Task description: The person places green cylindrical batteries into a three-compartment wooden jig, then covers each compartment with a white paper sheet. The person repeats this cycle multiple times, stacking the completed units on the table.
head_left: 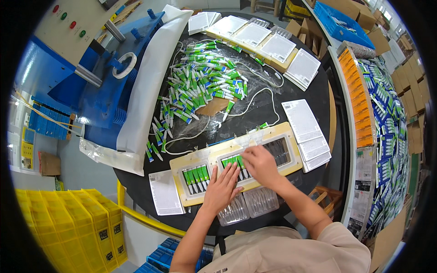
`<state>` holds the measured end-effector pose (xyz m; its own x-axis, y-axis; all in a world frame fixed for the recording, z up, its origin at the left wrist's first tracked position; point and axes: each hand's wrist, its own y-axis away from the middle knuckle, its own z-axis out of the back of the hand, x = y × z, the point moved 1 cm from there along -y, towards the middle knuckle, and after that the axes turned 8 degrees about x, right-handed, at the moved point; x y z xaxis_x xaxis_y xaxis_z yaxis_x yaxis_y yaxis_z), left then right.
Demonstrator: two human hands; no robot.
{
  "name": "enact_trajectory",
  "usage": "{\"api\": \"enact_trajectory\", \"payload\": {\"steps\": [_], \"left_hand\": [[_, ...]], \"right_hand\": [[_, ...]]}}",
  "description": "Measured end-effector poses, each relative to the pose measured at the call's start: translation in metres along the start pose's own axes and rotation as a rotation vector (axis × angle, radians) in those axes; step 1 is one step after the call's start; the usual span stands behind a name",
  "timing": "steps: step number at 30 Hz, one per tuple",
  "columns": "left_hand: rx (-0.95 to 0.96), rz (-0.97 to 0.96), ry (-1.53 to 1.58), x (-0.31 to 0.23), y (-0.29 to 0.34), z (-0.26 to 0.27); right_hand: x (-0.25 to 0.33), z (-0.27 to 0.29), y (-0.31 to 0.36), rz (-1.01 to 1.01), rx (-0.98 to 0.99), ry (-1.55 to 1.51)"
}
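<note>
A long cream-coloured frame (pixel 192 160) with three windows lies across the near part of the round black table. Several small green-and-white tubes (pixel 196 174) stand side by side in its left window. My left hand (pixel 221 187) lies flat over the middle window, fingers stretched out and touching the tubes there. At that window's upper edge, my right hand (pixel 260 166) has its fingers closed at the end of a small green-and-white tube (pixel 240 160); the fingers partly cover it. A clear plastic blister (pixel 276 152) with bare slots sits in the right window.
A heap of loose tubes (pixel 200 82) covers the far left of the table, with a white cord (pixel 249 105) beside it. White cards (pixel 304 125) lie right, another card (pixel 165 193) left. Clear blisters (pixel 260 201) are near me. A second frame (pixel 255 43) stands far back.
</note>
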<state>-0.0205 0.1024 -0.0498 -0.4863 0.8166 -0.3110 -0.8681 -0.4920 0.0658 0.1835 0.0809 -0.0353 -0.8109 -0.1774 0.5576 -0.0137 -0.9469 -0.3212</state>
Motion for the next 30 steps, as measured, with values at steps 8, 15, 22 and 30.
{"api": "enact_trajectory", "payload": {"steps": [8,15,22,30], "left_hand": [[-0.376,0.060,0.148,0.058,-0.077,0.042],[-0.374,-0.016,-0.084,0.148,-0.213,0.050],[-0.365,-0.155,-0.709,0.154,-0.243,0.035],[-0.178,-0.083,-0.712,0.137,-0.217,0.048]], "right_hand": [[-0.082,-0.024,-0.151,0.284,0.189,0.337],[-0.082,0.046,-0.088,0.291,0.151,0.251],[-0.057,0.080,0.043,0.545,0.281,0.391],[-0.094,0.059,0.019,0.495,0.182,0.218]]}}
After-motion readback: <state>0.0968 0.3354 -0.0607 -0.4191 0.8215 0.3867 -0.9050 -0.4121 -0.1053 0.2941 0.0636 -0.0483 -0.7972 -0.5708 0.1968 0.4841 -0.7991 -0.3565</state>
